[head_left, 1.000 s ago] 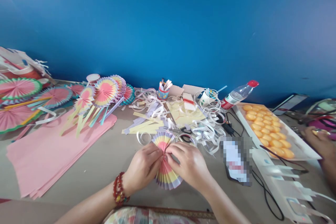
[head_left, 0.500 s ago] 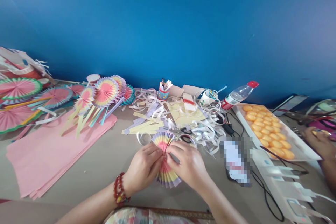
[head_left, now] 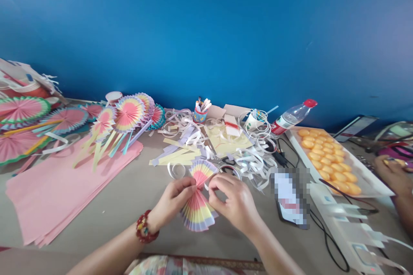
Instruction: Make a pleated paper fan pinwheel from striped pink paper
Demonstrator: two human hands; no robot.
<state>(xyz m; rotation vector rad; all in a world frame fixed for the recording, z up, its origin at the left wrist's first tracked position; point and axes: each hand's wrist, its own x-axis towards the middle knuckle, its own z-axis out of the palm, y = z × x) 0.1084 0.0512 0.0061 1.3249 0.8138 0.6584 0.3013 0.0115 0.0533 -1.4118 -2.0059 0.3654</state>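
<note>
A pleated paper fan [head_left: 197,215], banded pink, yellow and lilac, stands spread in two halves that narrow to a pinched middle. My left hand [head_left: 176,200], with red beads at the wrist, grips that middle between thumb and fingers. Just right of the fan, my right hand [head_left: 234,202] has thumb and fingertips curled together in a pinch; what they hold, if anything, is too small to make out. Behind the hands lie a curled white paper strip [head_left: 177,171] and a pair of scissors [head_left: 229,170], partly covered by white strips.
Pink paper sheets [head_left: 71,189] and finished paper rosettes [head_left: 130,113] lie left. Paper scraps [head_left: 254,159] and a pen cup [head_left: 200,115] are behind. Rightward are a bottle [head_left: 292,117], phone [head_left: 290,202], power strip [head_left: 335,227], tray of orange balls [head_left: 329,159] and another person's hand [head_left: 395,178].
My right hand has moved off the fan's middle, slightly rightward. My left hand has shifted a little left and keeps hold. The fan has tilted, its lower half swinging left.
</note>
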